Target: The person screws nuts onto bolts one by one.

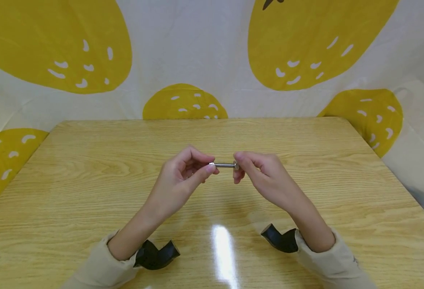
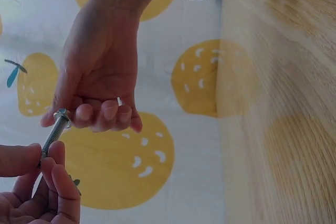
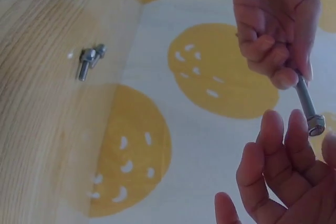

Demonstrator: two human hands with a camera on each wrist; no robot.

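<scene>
Above the middle of the table, my left hand (image 1: 176, 182) pinches one end of a silvery bolt (image 1: 224, 165) between thumb and fingers. The bolt lies nearly level in the head view, its shank bare between the hands. A hex nut (image 3: 316, 125) sits on its far end, with the bolt's tip showing inside it. My right hand (image 1: 271, 180) has thumb and fingertips on either side of that nut, pinching lightly around it. In the left wrist view the nut (image 2: 62, 114) shows between the right thumb and fingers. The bolt's other end is hidden in the left fingers.
In the right wrist view, another bolt with a nut (image 3: 86, 62) is on the wooden table (image 1: 89, 180), a similar shape close behind it. A white cloth (image 1: 190, 44) with yellow fruit prints hangs behind the table. Black curved mounts (image 1: 157, 255) jut from both sleeves.
</scene>
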